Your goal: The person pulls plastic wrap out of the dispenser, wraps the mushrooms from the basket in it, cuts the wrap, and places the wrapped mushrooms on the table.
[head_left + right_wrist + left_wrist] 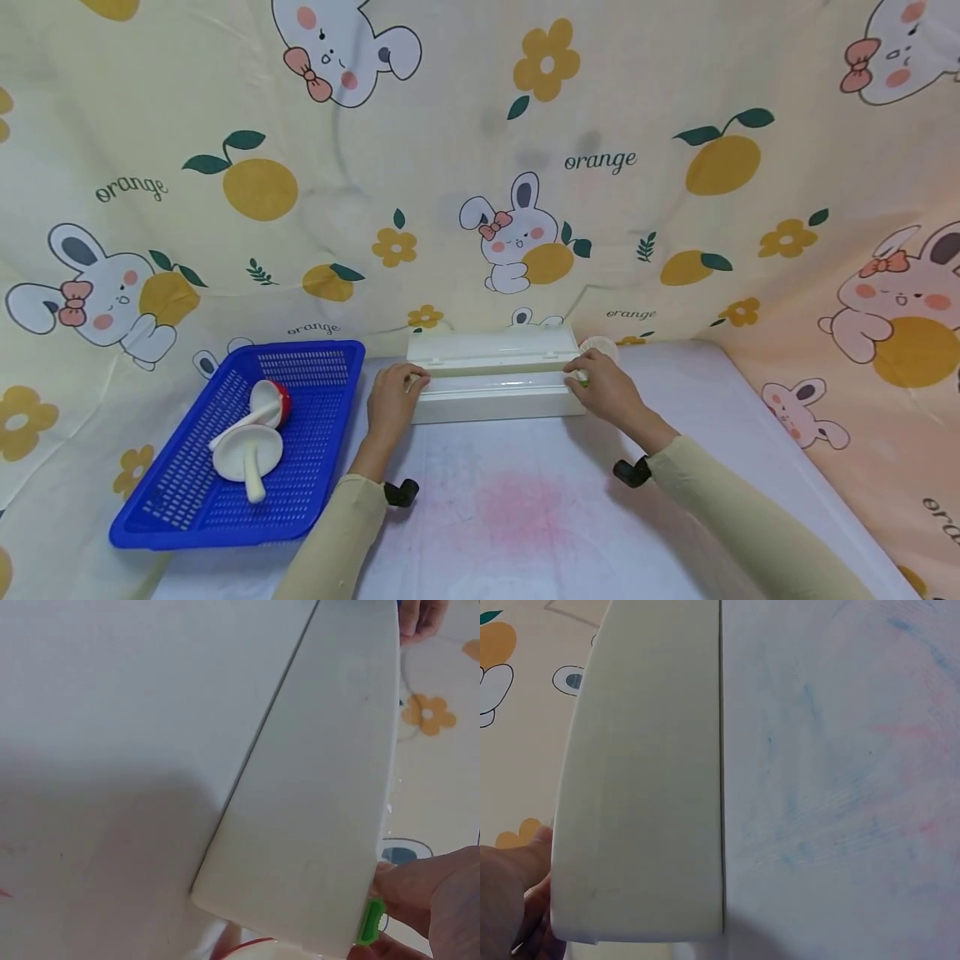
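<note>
Left hand (392, 402) and right hand (609, 387) pinch the long white rectangular plastic box (498, 408) between them by its ends; best move both evenly.

Bright, even light in the head view, spread softly over the patterned cloth (442, 133), and there's a glossy streak along the white box (498, 407)! A soft-edged shadow lies on the table (517, 554) beneath the right sleeve (742, 508). Over to the wrist cameras: dimmer, greyer, fine detail soft, and on the right a broad, blurry shadow darkens the tabletop.
</note>
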`<state>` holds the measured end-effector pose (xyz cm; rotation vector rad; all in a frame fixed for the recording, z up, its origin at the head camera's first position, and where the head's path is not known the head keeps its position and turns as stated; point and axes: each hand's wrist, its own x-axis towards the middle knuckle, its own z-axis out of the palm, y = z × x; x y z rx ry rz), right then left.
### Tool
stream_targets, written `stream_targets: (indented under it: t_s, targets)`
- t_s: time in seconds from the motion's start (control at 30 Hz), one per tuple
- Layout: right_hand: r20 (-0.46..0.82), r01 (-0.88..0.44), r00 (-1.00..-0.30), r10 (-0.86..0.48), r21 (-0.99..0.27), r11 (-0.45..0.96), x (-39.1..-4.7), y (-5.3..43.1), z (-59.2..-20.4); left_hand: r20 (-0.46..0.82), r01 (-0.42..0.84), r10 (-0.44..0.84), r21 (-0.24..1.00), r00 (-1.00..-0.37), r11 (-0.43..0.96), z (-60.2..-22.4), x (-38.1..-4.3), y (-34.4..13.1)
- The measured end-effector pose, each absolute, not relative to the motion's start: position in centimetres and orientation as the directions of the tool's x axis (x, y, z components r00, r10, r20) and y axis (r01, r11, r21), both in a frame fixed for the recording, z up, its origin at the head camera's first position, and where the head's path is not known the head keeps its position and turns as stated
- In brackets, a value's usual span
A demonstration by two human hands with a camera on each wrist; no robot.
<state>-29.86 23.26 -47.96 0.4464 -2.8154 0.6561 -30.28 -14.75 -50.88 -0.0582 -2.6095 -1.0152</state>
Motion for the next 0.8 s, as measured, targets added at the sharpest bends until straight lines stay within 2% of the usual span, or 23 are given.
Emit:
stream_targets:
  t_s: [0.53, 0.8]
  targets:
    - [0.334, -0.307, -0.931, -0.144, -0.510, 0.804, -31.2, 23.4, -47.9, 0.321, 0.150, -0.109, 0.683, -0.941, 0.715, -50.0, -30.4, -14.3]
    - [0.301, -0.255, -0.949, -0.092, -0.560, 0.788, -31.7, 23.3, -47.8, 0.319, 0.105, -0.160, 0.674, -0.934, 0.731, -49.6, -31.0, -14.2]
